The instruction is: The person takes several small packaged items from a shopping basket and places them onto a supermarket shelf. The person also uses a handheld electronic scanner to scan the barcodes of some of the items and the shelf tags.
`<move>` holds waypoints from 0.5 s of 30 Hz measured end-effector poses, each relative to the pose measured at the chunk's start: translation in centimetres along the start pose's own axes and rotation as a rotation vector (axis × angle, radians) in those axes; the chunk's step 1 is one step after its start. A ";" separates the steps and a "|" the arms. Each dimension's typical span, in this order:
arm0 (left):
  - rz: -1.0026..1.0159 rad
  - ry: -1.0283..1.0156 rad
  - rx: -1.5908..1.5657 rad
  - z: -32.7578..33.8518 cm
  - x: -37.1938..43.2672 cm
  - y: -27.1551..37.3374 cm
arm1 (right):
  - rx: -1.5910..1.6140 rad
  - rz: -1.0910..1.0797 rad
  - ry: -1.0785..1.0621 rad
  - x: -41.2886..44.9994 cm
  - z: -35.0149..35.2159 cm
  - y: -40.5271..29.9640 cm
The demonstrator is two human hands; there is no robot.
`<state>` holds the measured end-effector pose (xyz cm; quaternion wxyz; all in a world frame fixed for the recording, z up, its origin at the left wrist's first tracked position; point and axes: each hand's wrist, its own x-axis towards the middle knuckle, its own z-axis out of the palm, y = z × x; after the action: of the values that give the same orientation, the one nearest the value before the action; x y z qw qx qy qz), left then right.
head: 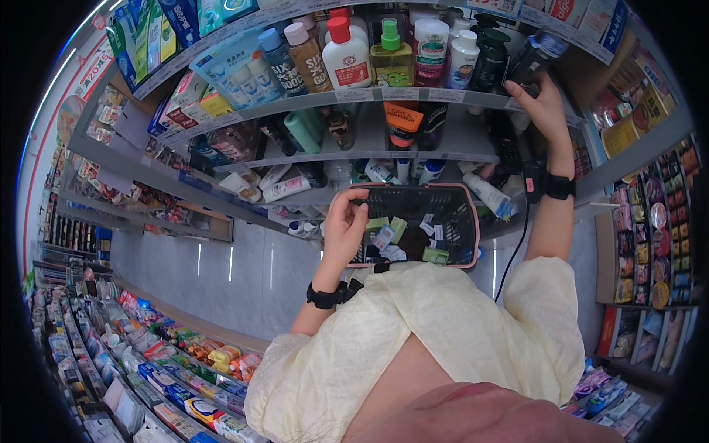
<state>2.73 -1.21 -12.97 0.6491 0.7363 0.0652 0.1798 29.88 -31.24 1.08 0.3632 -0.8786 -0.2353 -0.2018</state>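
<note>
My right hand (pixel 538 108) reaches to the right end of the upper shelf, its thumb and fingers around the lower part of a dark bottle (pixel 533 55), which leans to the right. Beside it stand a dark green pump bottle (pixel 491 58) and a white-capped bottle (pixel 463 60). My left hand (pixel 346 224) is at the left rim of a black plastic shopping basket (pixel 471 221) with a pink edge, fingers curled; whether they grip the rim is unclear. Inside the basket lie a small green box (pixel 436 255), a light blue and white packet (pixel 384 237) and several white labels.
The upper shelf (pixel 310 102) holds a red-capped white bottle (pixel 348 55) and a green-capped bottle (pixel 391 55). Tubes lie on lower shelves, one white tube (pixel 487 191) jutting out right of the basket. A black cable (pixel 518 249) hangs from my right wrist. Stocked shelves stand behind me.
</note>
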 end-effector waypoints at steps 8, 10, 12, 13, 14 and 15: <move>0.139 -0.126 -0.098 1.0 1.2 4.1 | 0.420 -0.243 0.072 -8.2 2.9 -8.2; 0.175 -0.200 -0.264 1.6 1.1 6.5 | 0.124 -0.632 -0.151 -9.4 3.6 -12.4; 0.172 -0.171 -0.248 2.3 1.0 6.9 | 0.129 -0.767 -0.269 -10.7 5.3 -14.7; 0.168 -0.140 -0.233 2.4 1.0 7.1 | 0.146 -0.767 -0.305 -11.4 6.0 -14.8; 0.133 -0.189 -0.382 2.1 1.3 6.0 | 0.147 -0.735 -0.321 -11.4 5.9 -14.9; 0.133 -0.177 -0.379 1.6 1.0 5.4 | 0.121 -0.764 -0.257 -10.4 5.8 -14.5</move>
<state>3.44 -3.17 -7.65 0.7657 0.6168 -0.0757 0.1660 14.44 -20.76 -0.30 0.2810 -0.7232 -0.5995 -0.1967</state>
